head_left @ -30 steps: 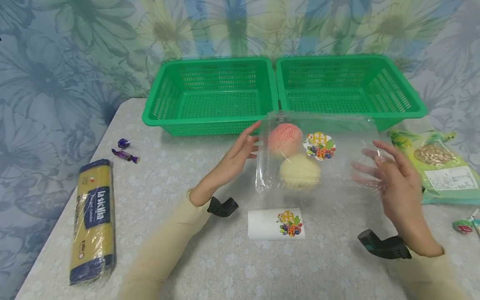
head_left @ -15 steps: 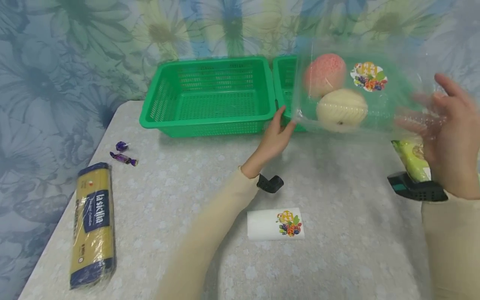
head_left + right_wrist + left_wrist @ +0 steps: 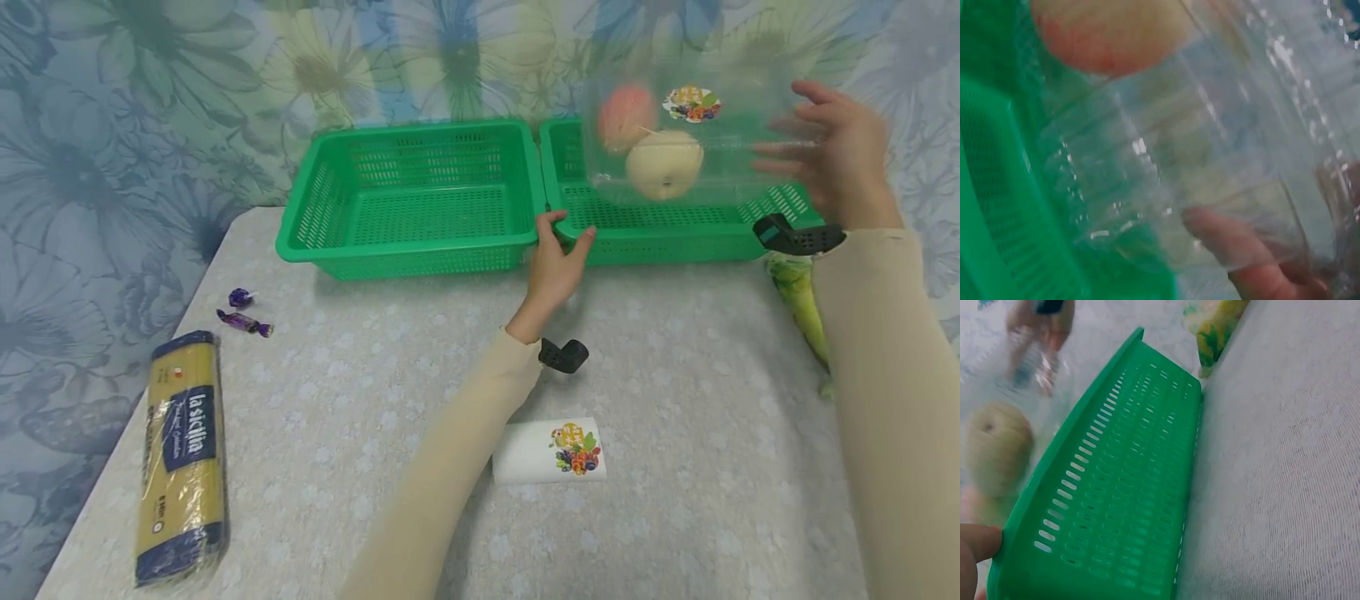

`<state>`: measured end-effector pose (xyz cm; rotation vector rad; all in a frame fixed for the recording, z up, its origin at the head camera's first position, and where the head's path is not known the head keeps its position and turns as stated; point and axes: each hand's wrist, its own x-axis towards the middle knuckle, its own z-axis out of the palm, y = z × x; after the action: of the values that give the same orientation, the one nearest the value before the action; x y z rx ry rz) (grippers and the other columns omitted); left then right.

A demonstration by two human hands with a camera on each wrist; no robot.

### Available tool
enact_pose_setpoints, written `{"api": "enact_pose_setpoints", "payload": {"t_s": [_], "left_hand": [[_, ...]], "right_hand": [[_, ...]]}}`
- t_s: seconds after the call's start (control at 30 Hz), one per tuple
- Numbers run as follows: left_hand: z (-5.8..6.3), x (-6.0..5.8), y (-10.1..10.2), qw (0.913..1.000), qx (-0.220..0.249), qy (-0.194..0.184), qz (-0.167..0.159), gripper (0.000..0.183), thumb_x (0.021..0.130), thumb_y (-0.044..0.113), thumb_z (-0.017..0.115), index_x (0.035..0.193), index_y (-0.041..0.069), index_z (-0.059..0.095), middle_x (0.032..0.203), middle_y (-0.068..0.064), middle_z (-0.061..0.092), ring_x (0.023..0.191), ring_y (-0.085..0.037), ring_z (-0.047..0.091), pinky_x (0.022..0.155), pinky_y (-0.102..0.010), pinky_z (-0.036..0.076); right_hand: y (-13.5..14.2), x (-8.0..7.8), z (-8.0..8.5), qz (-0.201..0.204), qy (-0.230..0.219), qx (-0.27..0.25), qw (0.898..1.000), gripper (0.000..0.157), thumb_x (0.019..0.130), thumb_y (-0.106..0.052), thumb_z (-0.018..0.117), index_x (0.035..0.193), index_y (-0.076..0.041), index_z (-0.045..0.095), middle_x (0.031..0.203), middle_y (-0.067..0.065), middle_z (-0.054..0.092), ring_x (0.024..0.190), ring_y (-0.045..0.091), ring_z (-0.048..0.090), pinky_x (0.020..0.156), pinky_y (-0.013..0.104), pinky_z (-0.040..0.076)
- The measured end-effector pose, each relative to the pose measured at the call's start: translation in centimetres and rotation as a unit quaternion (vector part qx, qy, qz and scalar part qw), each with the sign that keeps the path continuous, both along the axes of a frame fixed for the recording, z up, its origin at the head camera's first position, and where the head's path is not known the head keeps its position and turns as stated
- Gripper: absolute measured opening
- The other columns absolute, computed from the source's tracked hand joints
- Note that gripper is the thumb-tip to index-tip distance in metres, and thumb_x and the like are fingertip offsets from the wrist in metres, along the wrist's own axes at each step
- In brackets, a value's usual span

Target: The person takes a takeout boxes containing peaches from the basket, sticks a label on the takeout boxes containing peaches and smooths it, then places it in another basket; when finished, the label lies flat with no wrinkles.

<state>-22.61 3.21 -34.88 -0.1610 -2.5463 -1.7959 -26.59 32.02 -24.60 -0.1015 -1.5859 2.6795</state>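
Note:
My right hand (image 3: 851, 158) grips the right end of a clear plastic fruit box (image 3: 750, 125), held up over the right green basket (image 3: 660, 248). Inside the box's left half lie a pink peach-like fruit (image 3: 624, 117) and a round pale yellow fruit (image 3: 663, 167). A round fruit sticker (image 3: 692, 103) is on its lid. Through the plastic, right-hand fingers (image 3: 1229, 240) show in the right wrist view. At the front left corner of the right basket, my left hand (image 3: 557, 271) holds the rim; its thumb (image 3: 982, 542) presses there in the left wrist view.
Left of that basket stands a second green basket (image 3: 420, 250). A sticker roll (image 3: 528, 454) lies mid-table. At left are a spaghetti pack (image 3: 183, 458) and two purple-wrapped sweets (image 3: 243, 322). A green-yellow bag (image 3: 797, 300) is partly hidden by my right sleeve.
The box has risen and moved back from the table's middle to above the right basket. My left hand has gone from the box's left end to the basket's rim.

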Motion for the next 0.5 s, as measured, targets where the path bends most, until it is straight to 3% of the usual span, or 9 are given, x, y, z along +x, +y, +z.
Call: {"api": "enact_pose_setpoints", "payload": {"t_s": [0.1,0.2,0.3,0.37,0.5], "left_hand": [[0.0,-0.1,0.0,1.0,-0.007,-0.001,-0.004,0.051,0.092,0.042,0.046,0.133,0.02,0.023,0.067,-0.002,0.039,0.058,-0.015,0.039,0.05,-0.023,0.032],[-0.1,-0.1,0.1,0.9999,-0.011,0.004,-0.009,0.052,0.092,0.043,0.045,0.133,0.019,0.024,0.067,-0.002,0.039,0.059,-0.015,0.04,0.05,-0.023,0.032],[-0.2,-0.1,0.2,0.9998,-0.015,0.007,-0.01,0.051,0.092,0.043,0.045,0.132,0.019,0.024,0.068,-0.002,0.039,0.058,-0.014,0.039,0.05,-0.022,0.032],[-0.3,-0.1,0.2,0.9998,-0.016,0.009,-0.01,0.051,0.092,0.043,0.046,0.132,0.019,0.024,0.07,-0.004,0.041,0.058,-0.014,0.04,0.05,-0.022,0.033],[-0.3,-0.2,0.4,0.9998,-0.014,0.013,-0.009,0.052,0.091,0.044,0.048,0.131,0.02,0.026,0.077,-0.005,0.046,0.065,-0.014,0.046,0.053,-0.021,0.036]], "right_hand": [[1.0,-1.7,-0.6,0.02,-0.054,-0.022,0.998,0.037,0.089,-0.004,0.05,0.122,-0.019,0.056,0.119,0.001,0.052,0.071,0.035,0.066,0.061,0.042,0.055],[1.9,-2.8,-1.4,0.027,-0.106,-0.021,0.994,0.039,0.089,-0.004,0.051,0.123,-0.022,0.055,0.136,-0.006,0.036,0.076,0.037,0.066,0.066,0.043,0.054],[2.2,-3.1,-2.1,0.044,-0.139,-0.009,0.989,0.043,0.089,-0.005,0.051,0.127,-0.026,0.051,0.147,-0.009,0.014,0.075,0.036,0.066,0.066,0.044,0.054],[2.1,-2.8,-2.4,0.056,-0.155,0.02,0.986,0.044,0.09,-0.007,0.052,0.128,-0.029,0.049,0.15,-0.008,0.009,0.069,0.032,0.067,0.053,0.033,0.051],[2.7,-3.2,-3.6,0.084,-0.184,0.039,0.979,0.044,0.092,-0.009,0.049,0.129,-0.031,0.046,0.152,-0.009,-0.005,0.069,0.026,0.067,0.051,0.032,0.049]]}}
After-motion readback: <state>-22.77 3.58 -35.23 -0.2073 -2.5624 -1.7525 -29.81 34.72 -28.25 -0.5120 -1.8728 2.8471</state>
